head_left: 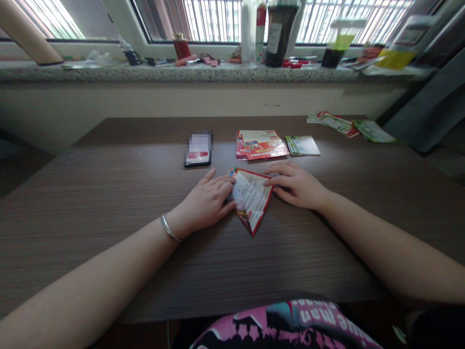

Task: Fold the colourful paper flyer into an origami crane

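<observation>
A printed paper leaflet (252, 194), folded into a kite-like shape with a red edge, lies on the wooden table, its sharp tip toward me. My left hand (210, 198), with a silver bangle at the wrist, rests on the leaflet's left side. Its fingers are stretched out, and the fingertips and thumb touch the paper. On the other side my right hand (296, 184) lies low with fingers apart, the fingertips at the leaflet's right edge. Neither hand is closed around the paper.
A phone (198, 150) lies beyond my left hand. Behind the leaflet are a stack of red leaflets (265, 148) and a smaller stack of cards (302, 145). More folded papers (337, 124) lie at the back right. Bottles and a dark jar (278, 41) stand on the stone windowsill (145, 73).
</observation>
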Available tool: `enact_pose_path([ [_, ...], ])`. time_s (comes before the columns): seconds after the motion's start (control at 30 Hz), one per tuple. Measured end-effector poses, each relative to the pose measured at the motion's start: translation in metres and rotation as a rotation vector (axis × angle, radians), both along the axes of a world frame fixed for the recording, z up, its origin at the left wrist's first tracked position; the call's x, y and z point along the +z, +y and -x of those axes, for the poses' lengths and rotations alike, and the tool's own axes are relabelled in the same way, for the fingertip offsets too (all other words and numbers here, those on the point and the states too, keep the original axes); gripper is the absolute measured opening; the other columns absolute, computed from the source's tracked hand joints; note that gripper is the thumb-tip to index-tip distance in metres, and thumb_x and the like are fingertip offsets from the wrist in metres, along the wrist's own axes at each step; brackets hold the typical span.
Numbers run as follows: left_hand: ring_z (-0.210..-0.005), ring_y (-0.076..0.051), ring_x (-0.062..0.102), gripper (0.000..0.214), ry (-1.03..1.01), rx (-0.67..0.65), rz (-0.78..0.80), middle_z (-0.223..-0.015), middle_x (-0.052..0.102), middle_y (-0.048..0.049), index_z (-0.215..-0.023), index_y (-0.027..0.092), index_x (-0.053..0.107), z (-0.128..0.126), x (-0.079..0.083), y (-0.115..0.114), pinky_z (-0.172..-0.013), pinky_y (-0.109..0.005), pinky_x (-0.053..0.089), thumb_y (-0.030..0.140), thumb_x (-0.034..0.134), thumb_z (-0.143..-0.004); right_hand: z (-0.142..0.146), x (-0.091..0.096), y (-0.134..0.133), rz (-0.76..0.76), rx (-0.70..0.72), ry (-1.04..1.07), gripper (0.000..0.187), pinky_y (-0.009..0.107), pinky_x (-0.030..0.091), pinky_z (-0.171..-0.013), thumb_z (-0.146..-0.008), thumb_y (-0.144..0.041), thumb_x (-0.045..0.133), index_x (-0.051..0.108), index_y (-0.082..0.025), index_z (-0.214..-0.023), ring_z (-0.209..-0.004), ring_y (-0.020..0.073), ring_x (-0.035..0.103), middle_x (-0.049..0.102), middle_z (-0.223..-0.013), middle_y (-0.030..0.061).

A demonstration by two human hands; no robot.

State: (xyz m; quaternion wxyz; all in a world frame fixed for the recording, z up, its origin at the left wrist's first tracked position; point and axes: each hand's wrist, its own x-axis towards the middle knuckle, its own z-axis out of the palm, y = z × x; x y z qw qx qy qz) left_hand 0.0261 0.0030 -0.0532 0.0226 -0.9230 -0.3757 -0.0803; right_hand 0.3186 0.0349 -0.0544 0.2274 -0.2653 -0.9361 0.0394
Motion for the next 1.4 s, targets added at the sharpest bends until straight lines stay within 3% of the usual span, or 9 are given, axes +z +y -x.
enact_pose_path([
  [0.17,-0.135,-0.026,0.042,0.053,0.002,-0.022,0.035,-0.143,0.049,-0.0132,-0.136,0.017,0.047,0.0,0.0,0.001,-0.118,-0.054,0.019,0.048,0.048,-0.094,0.002,-0.001,-0.001,-0.029,0.03,-0.022,0.027,0.047,0.045,-0.099,-0.09,-0.027,0.056,0.065,-0.023,-0.115,-0.117,0.0241,0.054,0.061,-0.125,0.0102],
  [0.37,-0.141,-0.03,0.03,0.044,-0.004,-0.017,0.062,-0.152,0.034,-0.0127,-0.139,0.026,0.047,0.001,-0.006,0.003,-0.113,-0.058,0.024,0.041,0.044,-0.097,0.003,0.0,-0.001,-0.067,0.033,-0.022,0.022,0.043,0.046,-0.099,-0.092,-0.031,0.056,0.069,-0.023,-0.107,-0.117,0.0234,0.055,0.062,-0.124,0.0099],
  [0.53,-0.127,-0.026,0.044,0.03,-0.109,-0.081,-0.022,-0.137,0.047,-0.0092,-0.122,0.031,0.063,0.001,-0.006,0.003,-0.107,-0.047,0.037,0.035,0.049,-0.095,0.007,0.003,-0.003,-0.086,0.067,-0.016,0.02,0.041,0.048,-0.095,-0.093,-0.032,0.053,0.071,-0.024,-0.096,-0.111,0.0217,0.059,0.071,-0.108,0.0046],
  [0.63,-0.116,-0.023,0.05,0.024,-0.115,-0.133,-0.058,-0.121,0.059,-0.0058,-0.103,0.029,0.07,-0.001,-0.001,0.002,-0.102,-0.042,0.041,0.03,0.047,-0.096,0.011,0.005,-0.007,-0.122,0.071,-0.07,0.02,0.045,0.041,-0.102,-0.093,-0.034,0.054,0.071,-0.024,-0.095,-0.113,0.0227,0.059,0.074,-0.1,0.003],
  [0.73,-0.108,-0.021,0.055,0.025,-0.059,-0.206,-0.024,-0.113,0.065,-0.0052,-0.109,0.026,0.067,-0.002,0.005,0.001,-0.1,-0.04,0.041,0.032,0.046,-0.097,0.014,0.008,-0.011,-0.158,0.103,-0.123,0.021,0.045,0.036,-0.106,-0.094,-0.032,0.052,0.071,-0.023,-0.092,-0.104,0.0206,0.063,0.074,-0.095,0.0043],
  [0.83,-0.115,-0.021,0.054,0.031,-0.056,-0.243,-0.001,-0.122,0.064,-0.0062,-0.122,0.024,0.061,-0.002,0.008,0.002,-0.107,-0.043,0.036,0.035,0.048,-0.096,0.017,0.009,-0.015,-0.14,0.121,-0.155,0.024,0.037,0.046,-0.089,-0.095,-0.029,0.049,0.071,-0.021,-0.09,-0.085,0.0184,0.066,0.074,-0.089,0.0059],
  [1.0,-0.12,-0.022,0.054,0.031,-0.065,-0.262,0.0,-0.128,0.062,-0.0056,-0.123,0.024,0.06,-0.002,0.007,0.003,-0.11,-0.045,0.035,0.032,0.049,-0.095,0.015,0.007,-0.019,-0.145,0.015,-0.272,0.03,0.029,0.042,-0.064,-0.095,-0.033,0.045,0.07,-0.019,-0.087,-0.071,0.0175,0.063,0.073,-0.081,0.0065],
  [1.23,-0.117,-0.023,0.058,0.035,-0.063,-0.218,-0.006,-0.127,0.063,-0.0089,-0.126,0.018,0.058,-0.005,0.006,0.0,-0.108,-0.046,0.04,0.026,0.049,-0.093,0.014,0.006,-0.019,-0.049,-0.173,-0.247,0.028,0.028,0.035,-0.059,-0.093,-0.037,0.047,0.068,-0.02,-0.083,-0.063,0.0167,0.06,0.07,-0.072,0.0047],
  [1.4,-0.125,-0.024,0.053,0.05,-0.102,-0.151,0.085,-0.136,0.056,-0.0142,-0.135,0.013,0.047,-0.006,0.005,-0.002,-0.108,-0.041,0.043,0.028,0.056,-0.089,0.016,0.004,-0.017,0.158,-0.321,-0.147,0.024,0.026,0.033,-0.057,-0.09,-0.035,0.05,0.067,-0.02,-0.083,-0.061,0.0157,0.057,0.068,-0.07,0.0039],
])
